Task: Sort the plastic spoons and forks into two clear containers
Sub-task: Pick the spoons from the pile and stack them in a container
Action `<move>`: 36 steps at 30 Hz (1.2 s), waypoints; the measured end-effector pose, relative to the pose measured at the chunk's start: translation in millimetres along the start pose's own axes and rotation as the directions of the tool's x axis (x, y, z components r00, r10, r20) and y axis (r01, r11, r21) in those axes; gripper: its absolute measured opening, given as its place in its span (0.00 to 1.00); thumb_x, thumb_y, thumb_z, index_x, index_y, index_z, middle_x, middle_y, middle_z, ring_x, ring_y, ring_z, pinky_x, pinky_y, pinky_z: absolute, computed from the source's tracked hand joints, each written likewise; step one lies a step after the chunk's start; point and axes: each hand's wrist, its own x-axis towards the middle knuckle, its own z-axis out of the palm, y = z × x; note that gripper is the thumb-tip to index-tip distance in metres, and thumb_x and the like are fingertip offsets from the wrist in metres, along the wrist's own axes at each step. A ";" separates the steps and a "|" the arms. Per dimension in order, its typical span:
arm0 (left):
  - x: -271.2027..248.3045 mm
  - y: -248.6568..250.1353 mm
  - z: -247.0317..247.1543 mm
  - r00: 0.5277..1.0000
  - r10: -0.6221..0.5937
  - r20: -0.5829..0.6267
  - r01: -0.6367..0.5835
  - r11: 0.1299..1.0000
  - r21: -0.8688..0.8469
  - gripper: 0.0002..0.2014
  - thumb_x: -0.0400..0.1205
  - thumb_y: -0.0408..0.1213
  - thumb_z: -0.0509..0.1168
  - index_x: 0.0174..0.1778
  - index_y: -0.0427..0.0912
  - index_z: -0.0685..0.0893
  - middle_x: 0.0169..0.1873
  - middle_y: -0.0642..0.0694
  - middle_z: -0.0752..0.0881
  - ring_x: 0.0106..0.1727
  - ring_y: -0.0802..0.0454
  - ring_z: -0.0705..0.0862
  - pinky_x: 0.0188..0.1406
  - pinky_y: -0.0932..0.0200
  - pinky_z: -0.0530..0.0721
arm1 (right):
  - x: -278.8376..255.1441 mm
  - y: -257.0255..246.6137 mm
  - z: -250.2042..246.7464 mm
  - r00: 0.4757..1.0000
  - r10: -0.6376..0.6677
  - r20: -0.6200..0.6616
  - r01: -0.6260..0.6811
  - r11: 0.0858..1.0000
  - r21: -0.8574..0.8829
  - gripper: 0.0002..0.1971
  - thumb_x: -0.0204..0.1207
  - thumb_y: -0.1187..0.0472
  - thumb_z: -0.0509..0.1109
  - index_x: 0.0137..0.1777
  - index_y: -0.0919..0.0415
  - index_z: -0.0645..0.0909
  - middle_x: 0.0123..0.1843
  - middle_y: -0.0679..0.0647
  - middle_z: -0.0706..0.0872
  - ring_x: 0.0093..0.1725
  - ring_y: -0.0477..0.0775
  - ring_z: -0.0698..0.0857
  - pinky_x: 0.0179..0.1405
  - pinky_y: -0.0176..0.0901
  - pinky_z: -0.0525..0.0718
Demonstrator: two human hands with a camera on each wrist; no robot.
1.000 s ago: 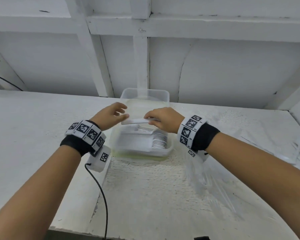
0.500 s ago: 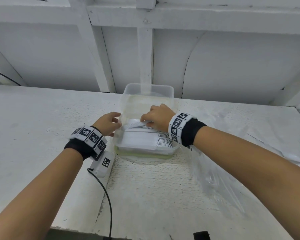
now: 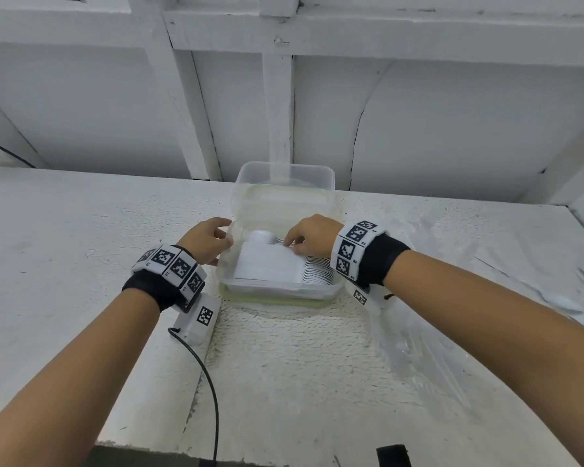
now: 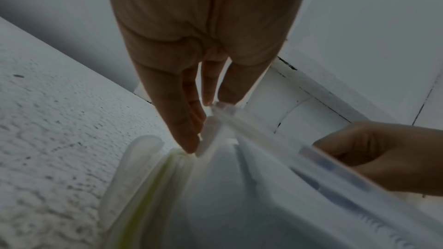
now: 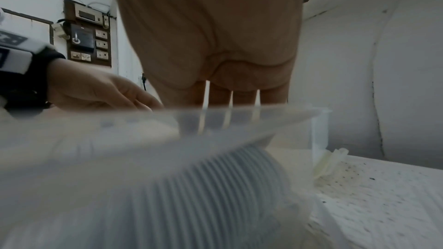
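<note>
**Both hands at the near container, settling white cutlery into its row**

The rough white-painted table (image 3: 81, 264) carries everything, and the work sits at its middle so both arms reach it evenly. Straight beyond the fingertips of both hands stands the far clear rectangular plastic container (image 3: 285, 187), close to the wall; nothing can be made out inside it.

Between the two hands sits the near clear rectangular plastic container (image 3: 277, 291), resting on what looks like a pale yellow-green lid (image 3: 270, 298). It is packed with a tight row of white plastic utensils (image 3: 284, 267) lying side by side, handles toward the left hand and ribbed heads under the right wrist; whether these are forks or spoons I cannot tell for certain. The neat nesting probably lets more fit.

The left hand (image 3: 207, 238) is outside the container's left wall, fingers (image 4: 184, 120) fairly straight and close together, tips touching the rim corner. It grips nothing; I judge it steadies the box against sliding.

The right hand (image 3: 312, 235) reaches down inside over the far end of the row, fingers bent onto the utensils. A single white rounded utensil (image 3: 262, 236) lies just beyond its fingertips. Whether it pinches that piece or only presses it into place is hidden.

To the right of the right forearm, loose white utensils (image 3: 567, 303) lie on the table, so sorting seems unfinished.
</note>
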 end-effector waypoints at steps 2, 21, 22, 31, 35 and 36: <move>0.3 0.5 0.4 1.000 -0.001 -0.001 0.001 1.000 0.005 0.22 0.83 0.31 0.61 0.75 0.41 0.69 0.55 0.42 0.79 0.57 0.43 0.81 0.53 0.42 0.85 | -0.8 -1.5 1.6 1.000 -0.007 -0.024 0.008 0.999 0.035 0.16 0.78 0.65 0.64 0.64 0.59 0.82 0.61 0.55 0.84 0.61 0.53 0.81 0.55 0.36 0.74; -4.0 8.5 -4.8 0.998 0.041 -0.053 -0.030 0.979 0.202 0.21 0.84 0.37 0.61 0.73 0.38 0.72 0.63 0.38 0.82 0.57 0.42 0.81 0.58 0.51 0.78 | -15.8 8.2 -10.7 0.993 0.098 -0.069 -0.084 0.980 0.179 0.18 0.85 0.63 0.53 0.68 0.64 0.79 0.68 0.55 0.81 0.69 0.53 0.76 0.63 0.37 0.70; -6.0 10.9 -5.9 0.996 0.058 -0.071 -0.040 0.972 0.231 0.21 0.84 0.38 0.61 0.73 0.38 0.73 0.63 0.39 0.82 0.56 0.44 0.80 0.57 0.53 0.77 | -18.9 9.7 -13.5 0.991 0.094 -0.092 -0.074 0.977 0.202 0.17 0.85 0.62 0.53 0.68 0.64 0.79 0.67 0.55 0.82 0.69 0.53 0.77 0.61 0.35 0.70; -36.4 86.0 35.4 0.903 0.419 -0.100 -0.366 0.868 0.335 0.14 0.84 0.38 0.60 0.64 0.39 0.80 0.57 0.44 0.83 0.50 0.52 0.78 0.52 0.63 0.72 | -91.7 51.8 -44.4 0.946 0.147 -0.290 -0.016 0.913 0.408 0.15 0.83 0.64 0.57 0.62 0.63 0.82 0.53 0.57 0.88 0.53 0.51 0.86 0.56 0.40 0.79; -46.1 138.0 93.6 0.837 0.541 0.082 -0.537 0.784 0.311 0.12 0.84 0.38 0.60 0.62 0.42 0.81 0.52 0.50 0.82 0.48 0.56 0.78 0.47 0.68 0.70 | -144.6 92.5 -40.8 0.917 0.255 -0.307 -0.107 0.898 0.428 0.14 0.83 0.64 0.58 0.60 0.61 0.83 0.50 0.54 0.88 0.46 0.46 0.84 0.51 0.34 0.78; -47.8 149.7 110.7 0.817 0.560 0.134 -0.572 0.763 0.299 0.12 0.84 0.39 0.60 0.62 0.42 0.81 0.52 0.50 0.82 0.48 0.57 0.78 0.46 0.69 0.70 | -158.1 103.8 -37.2 0.908 0.288 -0.302 -0.142 0.893 0.427 0.13 0.83 0.64 0.58 0.60 0.61 0.83 0.50 0.54 0.89 0.45 0.46 0.84 0.51 0.34 0.78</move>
